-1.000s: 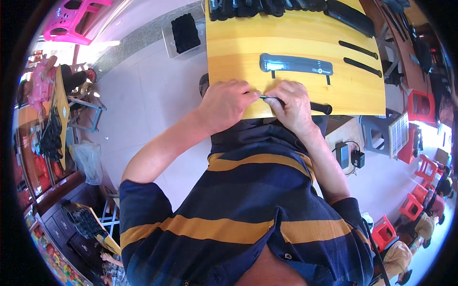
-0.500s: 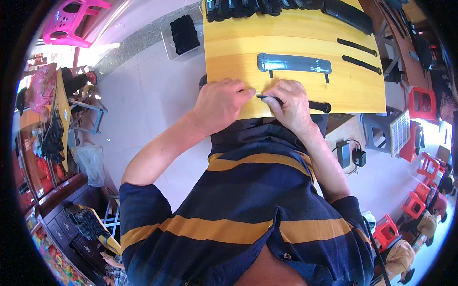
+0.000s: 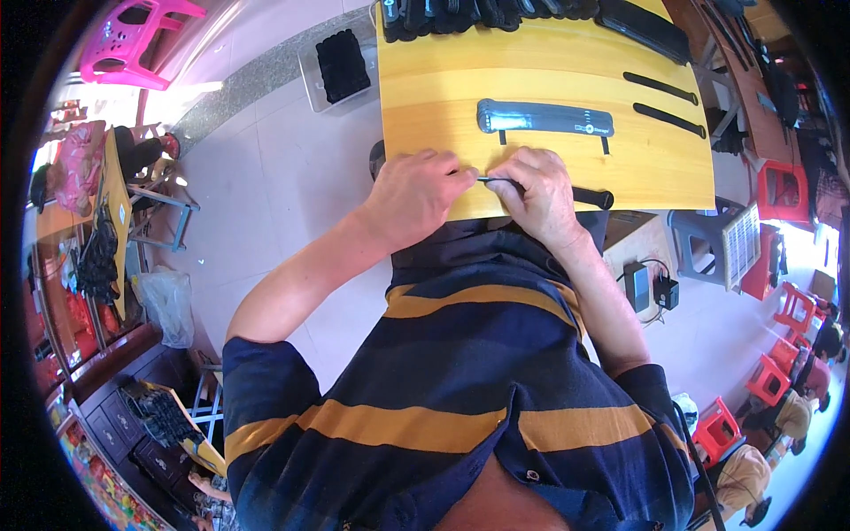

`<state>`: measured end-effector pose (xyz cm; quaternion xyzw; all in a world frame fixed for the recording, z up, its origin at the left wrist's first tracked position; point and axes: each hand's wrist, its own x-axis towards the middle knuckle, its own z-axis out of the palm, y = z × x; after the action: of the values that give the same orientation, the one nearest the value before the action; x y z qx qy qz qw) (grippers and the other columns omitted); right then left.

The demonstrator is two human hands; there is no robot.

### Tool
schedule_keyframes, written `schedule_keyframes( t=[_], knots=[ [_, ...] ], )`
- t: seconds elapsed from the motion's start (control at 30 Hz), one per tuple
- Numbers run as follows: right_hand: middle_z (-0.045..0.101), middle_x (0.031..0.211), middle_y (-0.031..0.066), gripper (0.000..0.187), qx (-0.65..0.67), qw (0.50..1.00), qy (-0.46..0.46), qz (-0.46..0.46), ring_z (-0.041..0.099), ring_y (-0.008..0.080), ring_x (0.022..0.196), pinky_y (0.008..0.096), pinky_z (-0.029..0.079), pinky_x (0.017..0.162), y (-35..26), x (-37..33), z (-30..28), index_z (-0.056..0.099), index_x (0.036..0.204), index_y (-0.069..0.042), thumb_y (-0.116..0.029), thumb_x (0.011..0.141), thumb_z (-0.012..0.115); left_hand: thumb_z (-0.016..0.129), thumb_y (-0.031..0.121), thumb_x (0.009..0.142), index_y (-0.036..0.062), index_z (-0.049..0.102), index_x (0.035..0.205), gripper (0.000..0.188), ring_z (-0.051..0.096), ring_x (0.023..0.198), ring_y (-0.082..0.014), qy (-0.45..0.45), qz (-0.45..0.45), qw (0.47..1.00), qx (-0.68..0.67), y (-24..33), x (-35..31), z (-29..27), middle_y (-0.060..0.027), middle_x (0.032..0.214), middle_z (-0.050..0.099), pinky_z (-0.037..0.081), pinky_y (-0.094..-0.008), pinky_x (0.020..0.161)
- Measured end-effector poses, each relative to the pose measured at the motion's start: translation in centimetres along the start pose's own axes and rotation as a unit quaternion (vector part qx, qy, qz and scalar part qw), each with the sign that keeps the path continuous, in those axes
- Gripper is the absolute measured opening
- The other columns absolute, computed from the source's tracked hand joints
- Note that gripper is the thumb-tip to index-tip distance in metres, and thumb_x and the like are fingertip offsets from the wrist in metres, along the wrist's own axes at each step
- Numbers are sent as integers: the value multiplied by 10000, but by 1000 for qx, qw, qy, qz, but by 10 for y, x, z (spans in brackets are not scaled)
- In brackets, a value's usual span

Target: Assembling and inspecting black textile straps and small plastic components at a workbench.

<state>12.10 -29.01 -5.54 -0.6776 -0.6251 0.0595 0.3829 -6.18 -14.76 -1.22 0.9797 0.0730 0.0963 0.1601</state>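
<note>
Near the front edge of the yellow table, my left hand [image 3: 423,190] and my right hand [image 3: 538,190] pinch a black strap [image 3: 595,198] between them. A short dark stretch of it shows between my fingertips, and its wider rounded end sticks out to the right of my right hand. My fingers cover the rest. Just beyond my hands lies a stack of dark strips under a blue-grey printed band [image 3: 549,118], with two short black tabs pointing toward me. To the far right, two more black straps [image 3: 666,86] rest side by side, each with a rounded end.
Several bundles of black straps [image 3: 487,12] line the far edge of the yellow table [image 3: 434,80], beside a long black bundle [image 3: 645,31]. A clear bin [image 3: 312,78] with black pieces stands left. Stools [image 3: 699,239] and a low box with electrical devices [image 3: 637,285] are at right.
My left hand has shifted slightly, its fingers closing further over the strap's end. My right hand stays in place, still holding the strap.
</note>
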Motion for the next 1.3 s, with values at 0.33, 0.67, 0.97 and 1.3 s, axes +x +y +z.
schedule_keyframes(
  t=[0.33,0.67,0.97,1.3],
  knots=[
    [641,785,70,122,3,1000,3,-2,664,305,788,434,505,765,0,0,1,697,832,-106,-141,783,804,663,96,867,118,725,1108,250,674,807,-253,-16,4,1000,25,2,3,2,-38,894,640,568,-409,682],
    [623,759,68,120,8,1000,7,-12,637,292,756,422,483,737,2,1,0,720,843,-90,-112,781,821,648,110,878,106,737,1123,261,687,814,-264,-55,6,998,33,-2,6,1,-61,858,635,571,-426,678],
    [623,764,69,125,10,1000,-10,-20,637,292,762,427,477,730,4,1,-1,720,848,-92,-121,784,824,636,111,888,89,744,1113,251,689,805,-264,-35,19,999,35,-2,6,3,-69,847,651,562,-419,662],
    [617,760,67,118,5,1000,-6,-27,636,293,760,423,481,734,2,1,0,714,845,-93,-129,794,815,628,106,893,81,743,1097,236,695,790,-268,-45,30,998,32,-8,4,2,-75,820,643,562,-418,636]
  ],
)
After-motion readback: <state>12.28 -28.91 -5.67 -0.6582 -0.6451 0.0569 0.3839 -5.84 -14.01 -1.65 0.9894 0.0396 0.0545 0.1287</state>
